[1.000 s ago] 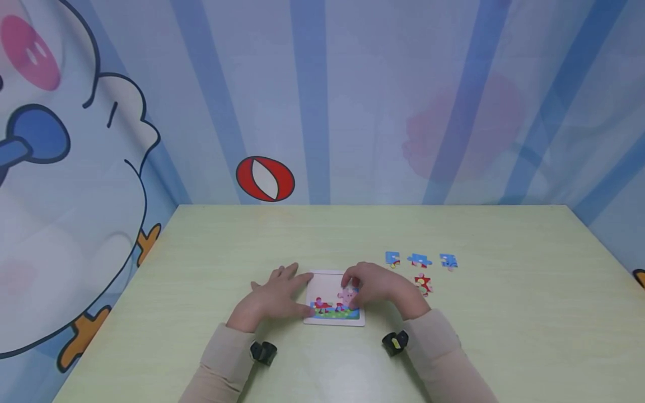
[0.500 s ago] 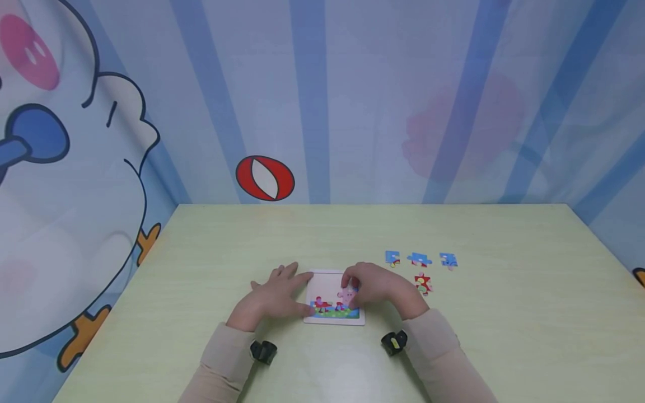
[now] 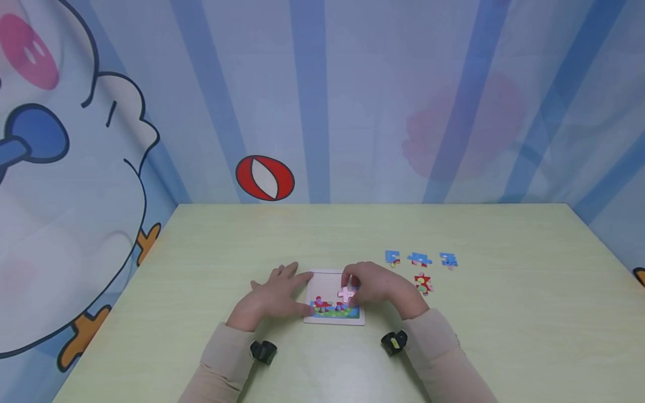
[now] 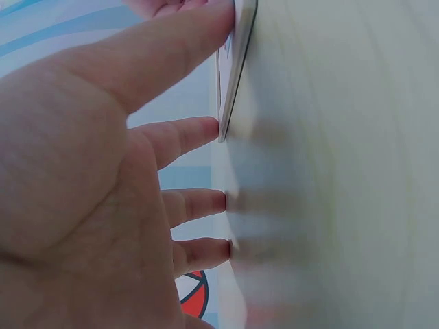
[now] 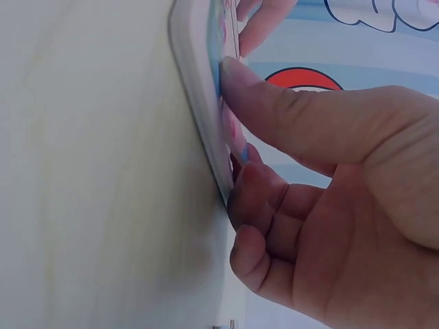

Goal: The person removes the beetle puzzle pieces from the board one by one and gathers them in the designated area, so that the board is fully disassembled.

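Observation:
A small puzzle board (image 3: pixel 333 322) with a pale rim lies on the table, its bottom strip filled with green, blue and red picture pieces. My left hand (image 3: pixel 272 296) is spread on the left, thumb and index fingertip touching the board's edge; two other fingertips rest on the tabletop in the left wrist view. At the board's right side, my right hand (image 3: pixel 380 282) pinches a pink puzzle piece (image 3: pixel 345 294) over the board. The right wrist view has the thumb against this puzzle piece (image 5: pixel 234 133), which stands slightly tilted off the board; fingers partly hide it.
Beyond the right hand, three blue puzzle pieces (image 3: pixel 419 259) lie in a row, with a red and yellow puzzle piece (image 3: pixel 423 284) just below them. The pale table (image 3: pixel 504 302) ends at a blue striped cloth backdrop (image 3: pixel 353 112).
The pink piece's printed face has turned to a plain pale pink look in the head view, as if its angle shifted slightly. Both hands keep nearly the same places.

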Action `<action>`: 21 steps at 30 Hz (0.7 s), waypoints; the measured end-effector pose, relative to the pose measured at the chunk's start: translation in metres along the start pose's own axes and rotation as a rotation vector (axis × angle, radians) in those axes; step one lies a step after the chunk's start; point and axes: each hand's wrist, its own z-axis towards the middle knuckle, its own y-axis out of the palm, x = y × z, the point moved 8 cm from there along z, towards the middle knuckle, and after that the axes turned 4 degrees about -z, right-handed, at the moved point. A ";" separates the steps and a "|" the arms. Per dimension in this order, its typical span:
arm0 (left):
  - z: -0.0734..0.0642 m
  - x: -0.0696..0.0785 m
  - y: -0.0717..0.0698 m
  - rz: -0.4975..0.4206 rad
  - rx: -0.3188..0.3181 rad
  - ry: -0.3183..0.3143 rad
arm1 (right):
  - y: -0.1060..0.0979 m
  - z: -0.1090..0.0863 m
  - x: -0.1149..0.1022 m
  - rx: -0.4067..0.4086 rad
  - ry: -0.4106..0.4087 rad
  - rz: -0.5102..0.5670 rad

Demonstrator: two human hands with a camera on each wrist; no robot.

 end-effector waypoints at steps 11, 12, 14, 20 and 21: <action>-0.002 0.001 -0.001 -0.011 -0.002 0.000 | -0.002 -0.002 -0.004 0.018 -0.018 0.021; -0.002 0.001 -0.001 -0.011 -0.003 0.000 | -0.002 -0.002 -0.005 0.016 -0.022 0.024; -0.002 0.001 -0.001 -0.010 -0.003 0.001 | -0.002 -0.003 -0.006 0.013 -0.029 0.035; -0.002 0.001 -0.001 0.001 -0.002 0.004 | -0.003 -0.003 -0.008 0.008 -0.060 0.042; -0.001 0.001 -0.001 0.002 -0.002 0.004 | -0.003 -0.003 -0.008 0.006 -0.065 0.041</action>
